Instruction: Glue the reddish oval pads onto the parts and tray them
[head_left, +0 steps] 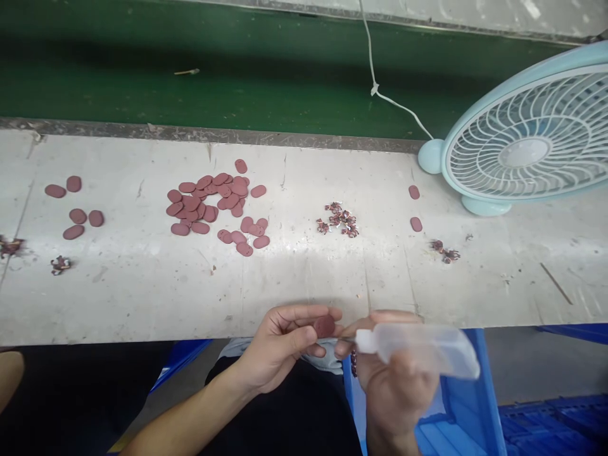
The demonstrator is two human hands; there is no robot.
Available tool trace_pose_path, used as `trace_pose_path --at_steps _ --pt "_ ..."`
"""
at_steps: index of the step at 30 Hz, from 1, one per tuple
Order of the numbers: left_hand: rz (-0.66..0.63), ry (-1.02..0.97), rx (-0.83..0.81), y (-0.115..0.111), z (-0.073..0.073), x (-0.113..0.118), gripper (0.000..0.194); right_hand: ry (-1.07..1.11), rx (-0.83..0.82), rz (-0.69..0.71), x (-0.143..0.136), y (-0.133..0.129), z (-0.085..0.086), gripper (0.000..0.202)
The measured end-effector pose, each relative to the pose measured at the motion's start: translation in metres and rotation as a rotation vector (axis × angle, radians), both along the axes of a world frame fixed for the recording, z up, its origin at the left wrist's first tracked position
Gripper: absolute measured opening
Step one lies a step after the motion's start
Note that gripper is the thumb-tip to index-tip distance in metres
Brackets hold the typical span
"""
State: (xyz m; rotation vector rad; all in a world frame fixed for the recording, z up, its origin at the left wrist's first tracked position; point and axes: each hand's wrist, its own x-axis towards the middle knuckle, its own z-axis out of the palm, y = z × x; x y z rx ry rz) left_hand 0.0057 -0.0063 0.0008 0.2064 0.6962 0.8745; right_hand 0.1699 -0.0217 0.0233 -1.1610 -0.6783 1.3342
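Observation:
Between the thumb and fingers of my left hand (278, 348) is a small oval reddish-brown piece (325, 326), held just past the table's front edge. My right hand (396, 386) grips a translucent squeeze bottle (422, 348) with a white cap and a thin nozzle. The bottle lies tilted nearly flat, its nozzle pointing left at the oval piece. Whether the nozzle tip touches the piece I cannot tell. Ahead on the table lies a loose heap of similar oval pieces (192, 202). Right of it sits a cluster of small dark figures (339, 218).
A light-blue fan (522, 152) stands at the right, its white cord (399, 104) running up across the green strip (285, 76). Below my right hand is a blue bin (482, 392). More figures (446, 252) lie near the fan. Part of another person's arm (9, 377) shows at far left.

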Motion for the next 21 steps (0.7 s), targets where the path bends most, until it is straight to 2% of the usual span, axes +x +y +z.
trace_pose_path --at_steps 2,3,5,6,9,11,12,13,15,17,19,21 --pt "0.002 -0.004 0.009 0.001 0.001 -0.001 0.024 0.364 -0.025 -0.036 0.017 0.022 0.001 0.030" --pt "0.002 -0.007 0.013 0.001 0.001 -0.001 0.024 0.624 -0.054 -0.034 0.029 0.033 -0.004 0.031" --pt "0.004 -0.008 0.012 0.003 0.002 -0.002 0.023 1.142 -0.124 0.023 0.056 0.055 -0.023 0.030" --pt "0.006 -0.007 0.010 0.003 0.002 -0.002 0.023 1.352 -0.149 0.094 0.069 0.064 -0.036 0.026" --pt "0.016 0.009 -0.005 0.004 0.002 -0.004 0.023 1.487 -0.162 0.222 0.092 0.078 -0.062 0.017" --pt "0.032 0.026 -0.016 0.004 0.000 -0.008 0.024 1.453 -0.099 0.213 0.089 0.076 -0.061 0.023" --pt "0.044 0.034 -0.022 0.004 0.000 -0.010 0.024 1.366 -0.038 0.185 0.083 0.073 -0.056 0.029" --pt "0.058 0.042 -0.027 0.004 -0.001 -0.013 0.024 1.167 0.030 0.159 0.075 0.070 -0.049 0.033" --pt "0.082 0.059 -0.029 0.005 -0.002 -0.019 0.024 0.586 0.145 0.112 0.055 0.070 -0.036 0.032" --pt "0.097 0.077 -0.024 0.007 -0.002 -0.024 0.024 -0.016 0.217 0.101 0.036 0.082 -0.030 0.023" --pt "0.105 0.090 -0.019 0.008 -0.002 -0.027 0.024 -0.577 0.323 0.165 0.020 0.106 -0.033 0.029" --pt "0.110 0.098 -0.020 0.011 -0.001 -0.029 0.024 -1.161 0.433 0.330 0.010 0.132 -0.042 0.048"
